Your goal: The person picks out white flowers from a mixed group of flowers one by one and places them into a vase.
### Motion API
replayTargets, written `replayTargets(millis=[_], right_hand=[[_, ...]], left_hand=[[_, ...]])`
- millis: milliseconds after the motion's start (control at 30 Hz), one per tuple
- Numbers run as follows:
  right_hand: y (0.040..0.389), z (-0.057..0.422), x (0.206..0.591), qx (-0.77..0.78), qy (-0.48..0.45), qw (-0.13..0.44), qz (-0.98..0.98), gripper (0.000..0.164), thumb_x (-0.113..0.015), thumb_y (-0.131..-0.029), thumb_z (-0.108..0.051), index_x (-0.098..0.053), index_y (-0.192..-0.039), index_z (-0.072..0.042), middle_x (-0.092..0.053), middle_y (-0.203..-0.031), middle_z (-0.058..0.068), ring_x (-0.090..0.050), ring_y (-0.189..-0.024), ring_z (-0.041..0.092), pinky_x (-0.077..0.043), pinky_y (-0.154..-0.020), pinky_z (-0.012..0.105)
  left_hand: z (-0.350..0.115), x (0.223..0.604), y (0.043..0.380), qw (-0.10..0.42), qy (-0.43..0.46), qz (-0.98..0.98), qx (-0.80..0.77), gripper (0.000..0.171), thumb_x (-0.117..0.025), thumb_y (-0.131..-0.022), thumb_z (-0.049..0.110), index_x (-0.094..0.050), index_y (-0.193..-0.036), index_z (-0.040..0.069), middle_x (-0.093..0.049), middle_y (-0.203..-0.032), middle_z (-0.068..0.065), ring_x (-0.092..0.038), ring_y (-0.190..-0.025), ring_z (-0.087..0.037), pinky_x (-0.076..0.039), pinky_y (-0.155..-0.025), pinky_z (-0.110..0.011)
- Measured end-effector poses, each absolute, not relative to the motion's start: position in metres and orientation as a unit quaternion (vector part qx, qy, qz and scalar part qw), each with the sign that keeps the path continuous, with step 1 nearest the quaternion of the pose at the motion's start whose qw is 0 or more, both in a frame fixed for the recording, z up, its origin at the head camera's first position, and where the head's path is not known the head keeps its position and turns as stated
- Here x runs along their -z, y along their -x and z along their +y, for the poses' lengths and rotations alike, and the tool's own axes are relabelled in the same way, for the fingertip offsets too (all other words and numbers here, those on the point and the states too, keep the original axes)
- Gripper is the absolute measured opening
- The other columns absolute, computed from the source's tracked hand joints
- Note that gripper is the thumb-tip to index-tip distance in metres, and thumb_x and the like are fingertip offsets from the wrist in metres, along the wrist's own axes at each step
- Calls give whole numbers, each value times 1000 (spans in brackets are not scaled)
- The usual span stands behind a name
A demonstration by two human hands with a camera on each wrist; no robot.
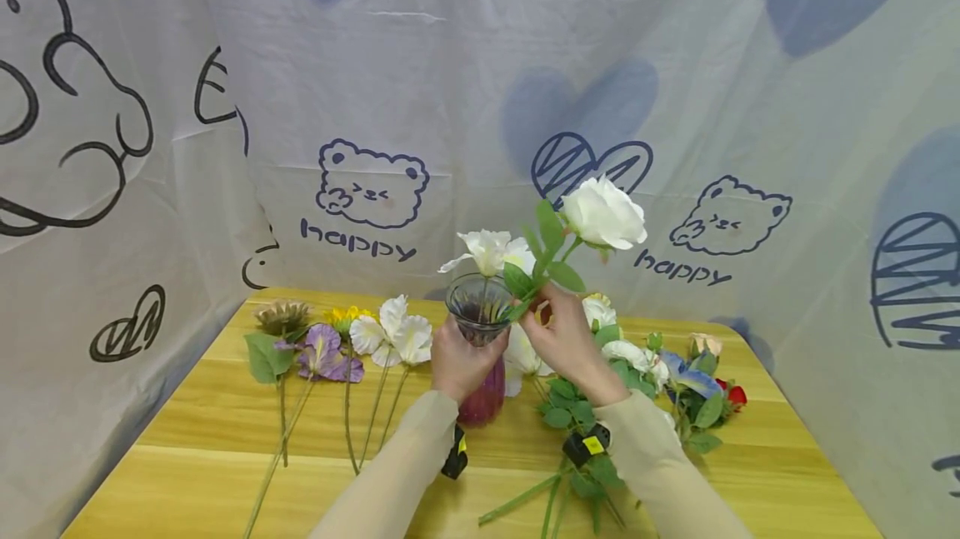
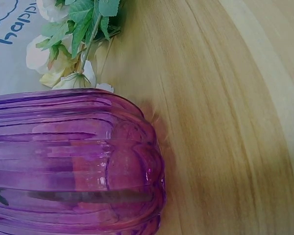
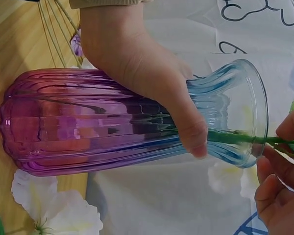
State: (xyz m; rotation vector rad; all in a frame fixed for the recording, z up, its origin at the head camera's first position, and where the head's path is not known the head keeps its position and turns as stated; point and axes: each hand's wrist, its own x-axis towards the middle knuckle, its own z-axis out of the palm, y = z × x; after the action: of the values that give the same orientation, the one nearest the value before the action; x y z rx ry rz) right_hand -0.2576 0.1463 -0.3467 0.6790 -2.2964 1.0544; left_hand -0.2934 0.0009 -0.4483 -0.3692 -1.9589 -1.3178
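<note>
A ribbed glass vase (image 1: pixel 483 401), pink-purple below and bluish at its flared mouth, stands upright on the table. My left hand (image 1: pixel 467 360) grips it around the neck. With thumb and fingers, my right hand (image 1: pixel 567 337) pinches the leafy stem of a white rose (image 1: pixel 604 214) beside the rim. In the right wrist view, the green stem (image 3: pixel 230 137) passes through the vase's mouth. A white flower (image 1: pixel 491 252) with spread petals shows above the mouth. Through the purple glass (image 2: pixel 78 161), the left wrist view shows a dark stem (image 2: pixel 88 197) reaching near the base.
On the wooden table (image 1: pixel 195 447), a brownish flower (image 1: pixel 282 318), a purple flower (image 1: pixel 324 351), a yellow flower (image 1: pixel 348 318) and white flowers (image 1: pixel 393 335) lie left. White roses, a blue flower (image 1: pixel 693 376) and a red flower (image 1: pixel 735 396) lie right. A printed cloth (image 1: pixel 450 106) hangs behind.
</note>
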Motion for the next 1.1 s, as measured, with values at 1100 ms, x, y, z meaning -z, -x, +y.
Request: replayTargets(millis=[1100], right_hand=[[265, 155, 339, -606, -177, 132, -764, 29, -61, -93, -25, -59, -104, 2, -61, -88, 8, -59, -73, 12, -53, -70, 35]], left_hand=[[0, 448, 294, 352, 142, -771, 511, 50, -77, -73, 36, -58, -111, 8, -70, -89, -7, -67, -79, -18, -57, -69, -35]])
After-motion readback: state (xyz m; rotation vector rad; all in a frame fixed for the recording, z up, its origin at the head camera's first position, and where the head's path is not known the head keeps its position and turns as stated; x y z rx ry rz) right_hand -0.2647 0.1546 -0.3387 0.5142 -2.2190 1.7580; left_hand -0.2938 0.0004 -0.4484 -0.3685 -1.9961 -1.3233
